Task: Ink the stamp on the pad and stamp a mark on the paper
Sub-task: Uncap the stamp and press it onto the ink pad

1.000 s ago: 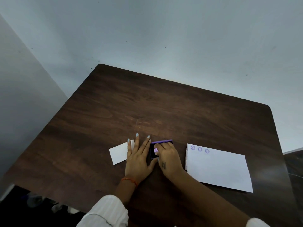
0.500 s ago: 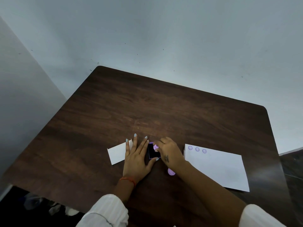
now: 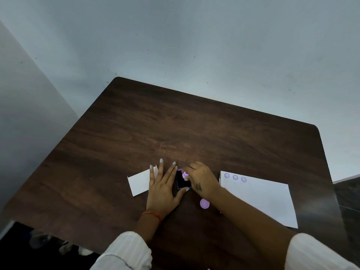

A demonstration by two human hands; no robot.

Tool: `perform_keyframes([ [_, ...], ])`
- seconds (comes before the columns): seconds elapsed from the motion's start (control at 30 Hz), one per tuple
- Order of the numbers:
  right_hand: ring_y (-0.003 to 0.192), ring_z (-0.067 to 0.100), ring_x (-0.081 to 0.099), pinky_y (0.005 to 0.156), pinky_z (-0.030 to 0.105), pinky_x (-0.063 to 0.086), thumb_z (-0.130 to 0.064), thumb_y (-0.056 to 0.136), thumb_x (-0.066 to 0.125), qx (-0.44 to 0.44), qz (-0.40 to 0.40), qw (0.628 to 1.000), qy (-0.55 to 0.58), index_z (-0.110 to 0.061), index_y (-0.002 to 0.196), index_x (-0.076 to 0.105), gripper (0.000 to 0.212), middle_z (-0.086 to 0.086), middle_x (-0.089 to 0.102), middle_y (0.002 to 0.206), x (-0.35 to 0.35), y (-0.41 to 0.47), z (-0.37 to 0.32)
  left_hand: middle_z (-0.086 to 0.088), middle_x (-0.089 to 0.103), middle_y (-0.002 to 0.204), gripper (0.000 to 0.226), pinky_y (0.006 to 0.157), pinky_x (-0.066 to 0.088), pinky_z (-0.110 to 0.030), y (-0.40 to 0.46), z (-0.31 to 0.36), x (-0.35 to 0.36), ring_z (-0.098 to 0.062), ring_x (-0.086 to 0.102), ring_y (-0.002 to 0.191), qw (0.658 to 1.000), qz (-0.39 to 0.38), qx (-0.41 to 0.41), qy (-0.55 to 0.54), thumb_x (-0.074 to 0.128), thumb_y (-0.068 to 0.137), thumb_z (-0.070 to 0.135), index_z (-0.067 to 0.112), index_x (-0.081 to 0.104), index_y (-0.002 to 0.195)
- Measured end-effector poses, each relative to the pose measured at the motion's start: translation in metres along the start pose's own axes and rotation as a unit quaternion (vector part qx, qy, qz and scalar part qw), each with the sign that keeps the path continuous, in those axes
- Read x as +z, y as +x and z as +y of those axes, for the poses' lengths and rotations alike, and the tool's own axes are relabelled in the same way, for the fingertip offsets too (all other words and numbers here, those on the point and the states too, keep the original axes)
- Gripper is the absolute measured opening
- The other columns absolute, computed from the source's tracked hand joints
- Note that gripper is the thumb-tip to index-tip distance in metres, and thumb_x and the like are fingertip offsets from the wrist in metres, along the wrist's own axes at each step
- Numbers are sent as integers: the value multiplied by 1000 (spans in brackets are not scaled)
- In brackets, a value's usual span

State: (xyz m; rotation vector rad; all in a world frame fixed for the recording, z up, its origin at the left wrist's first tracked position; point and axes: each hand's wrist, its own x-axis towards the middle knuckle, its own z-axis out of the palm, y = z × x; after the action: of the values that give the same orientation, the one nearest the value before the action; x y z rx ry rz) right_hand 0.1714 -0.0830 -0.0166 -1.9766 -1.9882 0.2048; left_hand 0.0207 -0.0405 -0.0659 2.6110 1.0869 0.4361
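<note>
A small lilac stamp (image 3: 185, 175) stands on the dark ink pad (image 3: 182, 182) near the table's front middle. My right hand (image 3: 201, 179) pinches the stamp from the right, fingers closed on it. My left hand (image 3: 162, 187) lies flat beside the pad with fingers spread, its thumb against the pad's near edge. The white paper (image 3: 261, 197) lies to the right and carries three purple marks (image 3: 235, 177) along its top left edge. A round lilac cap (image 3: 204, 203) rests on the table below my right wrist.
A small white card (image 3: 139, 182) lies partly under my left fingers. The dark wooden table (image 3: 194, 123) stands in a corner of grey walls, with its left and near edges dropping to the floor.
My right hand has shifted slightly on the pad with the stamp. The round lilac cap has come into view below my right wrist. My left hand has stayed flat.
</note>
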Motion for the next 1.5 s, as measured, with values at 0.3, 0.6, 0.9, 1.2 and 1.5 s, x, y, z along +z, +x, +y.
perform_keyframes([
  [0.3, 72, 23, 62, 67, 29, 45, -13, 74, 64, 181, 15, 962, 204, -15, 77, 69, 6, 8, 72, 76, -16, -5, 0, 4, 39, 146, 74, 116, -10, -45, 0, 1, -2, -22, 2, 144, 1000, -13, -4, 10, 38, 83, 66, 16, 39, 137],
  [0.6, 110, 32, 54, 93, 33, 39, 3, 80, 61, 131, -49, 987, 79, 1, 110, 61, 31, 19, 62, 115, -8, -24, -5, 0, 37, 148, 77, 115, -13, -43, 0, 0, -1, -16, -6, 141, 1000, -10, -2, 16, 34, 82, 66, 14, 36, 139],
  [0.9, 102, 31, 60, 88, 35, 48, 1, 73, 68, 141, -6, 989, 35, -2, 105, 63, 33, 17, 68, 107, 1, -21, -16, -1, 38, 147, 77, 115, -11, -44, 1, 1, -1, -20, 0, 142, 1000, -18, -3, 21, 35, 82, 66, 12, 37, 138],
  [1.2, 87, 31, 65, 77, 32, 53, 6, 57, 77, 97, -45, 993, 39, -3, 93, 68, 38, 16, 72, 92, 0, -24, -9, -1, 39, 147, 77, 115, -14, -43, 2, 2, -4, -23, 4, 143, 999, -23, -3, 23, 33, 82, 66, 12, 39, 137],
  [1.5, 70, 35, 60, 65, 39, 46, -6, 77, 56, 185, -37, 971, 145, -3, 69, 65, 13, 18, 68, 72, -31, -16, 12, 0, 38, 147, 78, 114, -16, -41, 2, 3, -5, -23, 5, 143, 999, -26, -8, 20, 31, 81, 68, 15, 37, 138],
])
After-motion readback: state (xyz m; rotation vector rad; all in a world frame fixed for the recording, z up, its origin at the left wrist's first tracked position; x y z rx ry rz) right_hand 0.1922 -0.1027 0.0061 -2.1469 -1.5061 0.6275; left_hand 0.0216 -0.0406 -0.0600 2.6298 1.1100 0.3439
